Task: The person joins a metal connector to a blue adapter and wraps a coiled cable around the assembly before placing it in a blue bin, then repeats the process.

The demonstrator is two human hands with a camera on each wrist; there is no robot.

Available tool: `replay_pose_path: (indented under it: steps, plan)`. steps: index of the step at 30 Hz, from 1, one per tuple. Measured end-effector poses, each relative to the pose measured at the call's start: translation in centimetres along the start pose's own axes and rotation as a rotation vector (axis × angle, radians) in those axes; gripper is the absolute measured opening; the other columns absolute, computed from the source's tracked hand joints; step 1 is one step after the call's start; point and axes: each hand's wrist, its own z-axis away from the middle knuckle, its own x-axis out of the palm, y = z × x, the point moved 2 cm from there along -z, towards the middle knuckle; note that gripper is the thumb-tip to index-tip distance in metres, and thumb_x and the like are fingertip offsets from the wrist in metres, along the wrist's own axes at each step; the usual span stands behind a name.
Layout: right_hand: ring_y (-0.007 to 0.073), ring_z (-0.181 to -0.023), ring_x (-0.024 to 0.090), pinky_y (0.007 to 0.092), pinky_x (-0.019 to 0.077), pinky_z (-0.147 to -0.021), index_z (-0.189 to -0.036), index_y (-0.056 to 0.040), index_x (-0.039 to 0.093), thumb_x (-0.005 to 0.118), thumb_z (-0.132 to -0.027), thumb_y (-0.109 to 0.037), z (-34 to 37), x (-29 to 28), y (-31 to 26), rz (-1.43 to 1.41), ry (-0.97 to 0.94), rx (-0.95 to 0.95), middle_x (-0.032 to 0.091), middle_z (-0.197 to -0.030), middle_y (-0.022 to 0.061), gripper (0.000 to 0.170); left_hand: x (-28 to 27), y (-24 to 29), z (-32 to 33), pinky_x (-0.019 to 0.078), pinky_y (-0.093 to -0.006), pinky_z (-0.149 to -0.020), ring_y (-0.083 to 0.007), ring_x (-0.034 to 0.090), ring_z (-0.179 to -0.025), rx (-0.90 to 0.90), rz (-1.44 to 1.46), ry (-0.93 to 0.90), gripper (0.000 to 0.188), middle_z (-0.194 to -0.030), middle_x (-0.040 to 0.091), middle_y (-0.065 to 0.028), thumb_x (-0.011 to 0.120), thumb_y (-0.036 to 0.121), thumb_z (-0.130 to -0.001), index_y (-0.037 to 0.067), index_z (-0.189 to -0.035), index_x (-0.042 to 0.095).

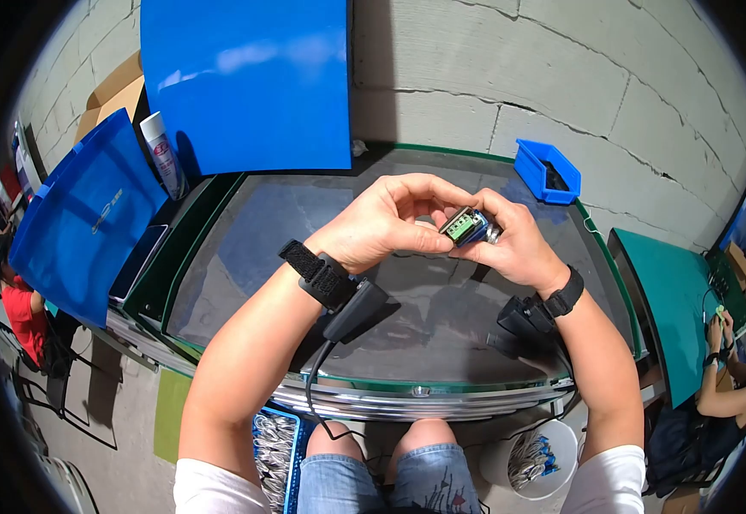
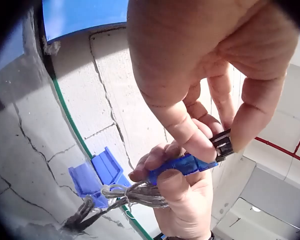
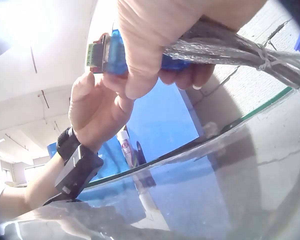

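Above the table, the left hand (image 1: pixel 379 221) and right hand (image 1: pixel 523 244) meet around a small blue connector housing (image 2: pixel 185 165) with a green terminal block (image 1: pixel 459 227) at its end. In the left wrist view, the left thumb and a finger pinch the black end piece (image 2: pixel 222 145). The right hand (image 2: pixel 187 202) grips the blue housing between thumb and curled fingers. A tied bundle of grey cable (image 3: pixel 215 50) trails from the housing beneath the right hand. The right wrist view shows the green terminal block (image 3: pixel 93 55) facing the left hand (image 3: pixel 97 112).
A blue bin (image 1: pixel 548 171) with dark contents stands at the table's back right corner. A spray can (image 1: pixel 164 154) and blue panels (image 1: pixel 249 86) are at the left. Below the front edge are a blue basket (image 1: pixel 292 493) and a white bucket (image 1: pixel 493 467) holding cable bundles. People sit at both sides.
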Motion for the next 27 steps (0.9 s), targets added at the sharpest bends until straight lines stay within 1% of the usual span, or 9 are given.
replay_pose_path:
  steps: [4, 6, 7, 9, 13, 15, 16, 19, 27]
  plan:
    - [0.016, -0.074, 0.059, 0.0275, 0.0465, -0.068, -0.095, -0.0017, 0.058, 0.076, -0.07, -0.009, 0.0, -0.1, 0.2, -0.051, -0.026, 0.009, 0.061, -0.082, 0.0069, 0.031, -0.2, -0.1, -0.1, 0.0482, -0.0261, -0.083, -0.0114, 0.056, -0.091, -0.002, -0.04, 0.024, 0.047, -0.102, 0.058, -0.002, 0.077, -0.004, -0.064, 0.005, -0.107, 0.059]
    - [0.0164, -0.076, 0.058, 0.0273, 0.0462, -0.069, -0.101, -0.0011, 0.059, 0.073, -0.072, -0.008, -0.2, -0.2, 0.3, 0.0, -0.011, -0.168, 0.061, -0.087, 0.0078, 0.033, -0.2, 0.0, -0.2, 0.0499, -0.025, -0.079, -0.0109, 0.056, -0.09, 0.035, -0.036, 0.003, 0.045, -0.097, 0.057, -0.0012, 0.078, -0.003, -0.064, 0.005, -0.102, 0.055]
    - [0.0164, -0.076, 0.058, 0.0273, 0.0462, -0.069, -0.101, -0.0011, 0.059, 0.073, -0.072, -0.008, -0.2, -0.3, 0.3, 0.0, -0.011, -0.169, 0.061, -0.087, 0.0078, 0.033, -0.3, -0.2, -0.2, 0.0499, -0.025, -0.079, -0.0109, 0.056, -0.09, 0.036, -0.037, 0.003, 0.045, -0.097, 0.057, -0.0012, 0.078, -0.003, -0.064, 0.005, -0.102, 0.055]
    - [0.0174, -0.077, 0.056, 0.0278, 0.0461, -0.069, -0.106, -0.0011, 0.058, 0.07, -0.075, -0.008, -0.2, -0.2, 0.3, -0.006, -0.079, -0.101, 0.059, -0.09, 0.0088, 0.034, -0.4, -0.3, -0.2, 0.0519, -0.0255, -0.075, -0.0111, 0.057, -0.09, 0.061, 0.054, -0.014, 0.046, -0.094, 0.056, -0.0012, 0.079, -0.002, -0.064, 0.006, -0.098, 0.05]
    - [0.0177, -0.076, 0.056, 0.0281, 0.0461, -0.07, -0.106, -0.0008, 0.057, 0.067, -0.079, -0.011, -0.1, -0.2, 0.3, -0.028, -0.056, -0.064, 0.06, -0.089, 0.0095, 0.031, -0.5, -0.2, -0.4, 0.0532, -0.0272, -0.073, -0.0121, 0.058, -0.087, 0.07, 0.038, 0.009, 0.044, -0.092, 0.057, -0.0026, 0.078, -0.001, -0.065, 0.006, -0.098, 0.049]
    - [0.0176, -0.077, 0.056, 0.028, 0.0458, -0.071, -0.107, -0.0005, 0.056, 0.065, -0.082, -0.013, 0.0, -0.2, -0.1, -0.086, -0.057, 0.016, 0.061, -0.088, 0.011, 0.03, -0.7, -0.3, -0.3, 0.0542, -0.0296, -0.073, -0.013, 0.059, -0.084, 0.063, 0.052, 0.044, 0.036, -0.089, 0.057, -0.0037, 0.075, 0.006, -0.072, 0.006, -0.096, 0.049]
    - [0.0171, -0.076, 0.056, 0.0279, 0.0456, -0.072, -0.108, 0.0002, 0.056, 0.063, -0.084, -0.014, 0.1, -0.1, 0.0, -0.086, -0.049, 0.012, 0.061, -0.088, 0.0123, 0.029, -0.5, -0.1, -0.2, 0.0544, -0.0298, -0.073, -0.0128, 0.059, -0.08, 0.067, 0.006, 0.104, 0.025, -0.087, 0.058, -0.0041, 0.069, 0.015, -0.08, 0.006, -0.093, 0.05]
    - [0.0173, -0.074, 0.055, 0.028, 0.0454, -0.072, -0.11, 0.0007, 0.055, 0.061, -0.085, -0.013, 0.2, -0.1, -0.6, -0.086, -0.051, 0.035, 0.061, -0.087, 0.0128, 0.028, -1.2, -0.2, -0.3, 0.0543, -0.0299, -0.072, -0.0117, 0.059, -0.079, 0.038, 0.055, 0.142, 0.021, -0.088, 0.058, -0.004, 0.064, 0.022, -0.085, 0.007, -0.09, 0.05]
    - [0.0259, -0.074, 0.057, 0.0305, 0.0459, -0.069, -0.11, 0.001, 0.054, 0.059, -0.087, -0.015, 0.3, -0.4, -0.9, -0.041, -0.074, 0.033, 0.061, -0.089, 0.0168, 0.029, -1.3, -0.4, -0.3, 0.0537, -0.0309, -0.073, -0.012, 0.06, -0.077, 0.011, 0.068, 0.127, 0.019, -0.086, 0.058, -0.0024, 0.061, 0.023, -0.088, 0.008, -0.089, 0.05]
